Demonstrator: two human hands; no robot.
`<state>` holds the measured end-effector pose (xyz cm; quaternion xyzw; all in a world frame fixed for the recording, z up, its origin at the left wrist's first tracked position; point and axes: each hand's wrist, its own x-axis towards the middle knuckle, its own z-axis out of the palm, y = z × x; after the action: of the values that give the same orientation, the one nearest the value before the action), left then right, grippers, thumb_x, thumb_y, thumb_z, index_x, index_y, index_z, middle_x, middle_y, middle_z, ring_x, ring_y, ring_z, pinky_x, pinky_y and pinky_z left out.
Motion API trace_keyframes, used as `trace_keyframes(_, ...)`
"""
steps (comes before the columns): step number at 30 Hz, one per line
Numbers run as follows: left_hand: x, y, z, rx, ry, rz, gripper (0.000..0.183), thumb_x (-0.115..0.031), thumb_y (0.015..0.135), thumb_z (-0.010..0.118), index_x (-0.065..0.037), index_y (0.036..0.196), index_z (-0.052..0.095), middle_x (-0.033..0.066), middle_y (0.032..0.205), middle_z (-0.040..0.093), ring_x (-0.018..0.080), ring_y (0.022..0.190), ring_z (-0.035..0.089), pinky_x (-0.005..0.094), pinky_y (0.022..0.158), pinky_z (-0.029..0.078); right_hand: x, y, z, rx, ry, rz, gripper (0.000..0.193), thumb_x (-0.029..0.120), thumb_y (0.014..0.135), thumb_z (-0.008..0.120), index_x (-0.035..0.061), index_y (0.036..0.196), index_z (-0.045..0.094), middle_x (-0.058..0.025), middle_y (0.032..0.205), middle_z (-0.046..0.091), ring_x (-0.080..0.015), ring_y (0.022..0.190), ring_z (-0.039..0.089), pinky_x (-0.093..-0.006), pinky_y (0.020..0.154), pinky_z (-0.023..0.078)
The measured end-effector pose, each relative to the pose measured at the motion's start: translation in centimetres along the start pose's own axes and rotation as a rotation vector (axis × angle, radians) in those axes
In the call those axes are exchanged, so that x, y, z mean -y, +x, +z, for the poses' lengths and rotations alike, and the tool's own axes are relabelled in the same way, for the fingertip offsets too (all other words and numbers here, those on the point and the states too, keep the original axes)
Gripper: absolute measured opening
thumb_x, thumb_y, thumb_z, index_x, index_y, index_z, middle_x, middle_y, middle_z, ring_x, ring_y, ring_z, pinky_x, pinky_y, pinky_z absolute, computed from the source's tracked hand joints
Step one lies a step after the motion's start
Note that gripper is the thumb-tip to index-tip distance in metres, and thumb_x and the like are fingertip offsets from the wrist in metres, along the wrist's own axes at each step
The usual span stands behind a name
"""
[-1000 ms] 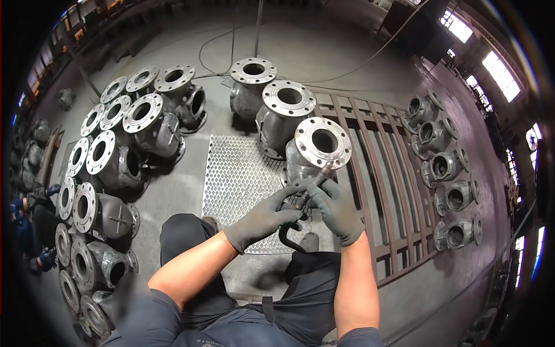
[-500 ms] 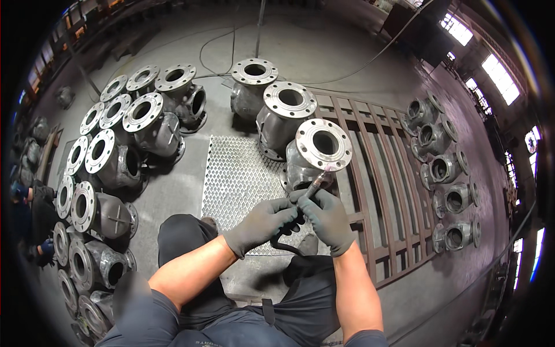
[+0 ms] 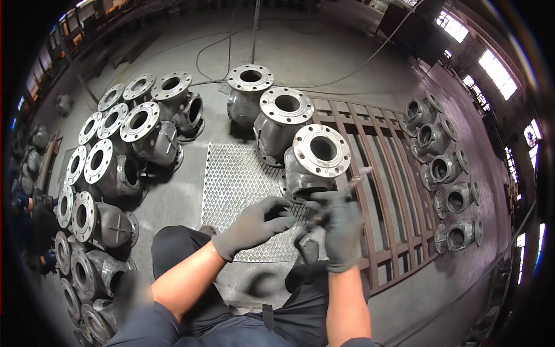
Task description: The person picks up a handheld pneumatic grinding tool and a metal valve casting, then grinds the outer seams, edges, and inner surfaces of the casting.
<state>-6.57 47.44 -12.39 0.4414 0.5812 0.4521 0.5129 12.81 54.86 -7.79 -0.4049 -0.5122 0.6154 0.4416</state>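
Observation:
My right hand [image 3: 341, 231], gloved in dark grey and smeared by motion, is closed around a slim die grinder [image 3: 354, 180]. The grinder's pale pinkish tip points up and to the right, beside the nearest flanged valve body [image 3: 302, 176] and apart from it. Left of it, my left hand [image 3: 251, 226], gloved too, has its thumb and fingers apart with nothing between them. It hovers above a diamond-pattern metal mesh sheet [image 3: 228, 179]. The nearest valve body stands upright, its bright machined flange [image 3: 341, 151] facing up. Two similar valve bodies [image 3: 269, 136] stand behind it in a slanting row.
Several flanged valve bodies [image 3: 113, 222] crowd the floor at left. A brown steel grating [image 3: 399, 231] lies at right, with a further row of castings [image 3: 442, 170] beyond it. Hoses [image 3: 347, 74] trail across the far floor. Another person's hand [image 3: 47, 258] shows at the far left.
My right hand has moved right with the grinder, taking its tip away from the nearest flange. My left hand has come apart from it, shifting slightly left and opening.

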Motion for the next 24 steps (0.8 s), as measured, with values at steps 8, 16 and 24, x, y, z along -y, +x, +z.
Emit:
trace_keyframes(8, 1.0, 10.7, -0.1, -0.097, 0.866, 0.345, 0.065, -0.038, 0.092, 0.08, 0.0, 0.142, 0.062, 0.0235, 0.129, 0.073, 0.042, 0.123, 0.069, 0.0499, 0.109, 0.054, 3.1, -0.5, -6.9, -0.382, 0.241, 0.005, 0.044, 0.037, 0.115, 0.054, 0.0002, 0.137, 0.062, -0.0038, 0.085, 0.062, -0.0077, 0.056, 0.055, -0.0256, 0.05, 0.046)
trace_keyframes(16, 3.3, 24.4, 3.1, -0.02, 1.273, 0.624, 0.08, -0.036, 0.082, 0.08, -0.004, 0.152, 0.057, 0.0205, 0.147, 0.064, 0.038, 0.147, 0.053, 0.0553, 0.13, 0.028, 2.9, 0.0, -7.6, -0.132, 0.122, 0.221, 0.045, 0.023, 0.112, 0.06, -0.004, 0.148, 0.055, -0.0123, 0.115, 0.073, -0.0103, 0.084, 0.068, -0.022, 0.065, 0.055)
trace_keyframes(24, 3.8, 27.4, 3.5, 0.307, 1.444, 0.652, 0.073, -0.026, 0.078, 0.086, -0.002, 0.141, 0.057, 0.0146, 0.109, 0.074, 0.0339, 0.112, 0.071, 0.0472, 0.123, 0.039, 1.4, 0.5, -9.3, -0.172, 0.44, 0.153, 0.055, 0.038, 0.118, 0.046, -0.0102, 0.142, 0.057, -0.0181, 0.118, 0.073, -0.0225, 0.099, 0.075, -0.0367, 0.087, 0.064)
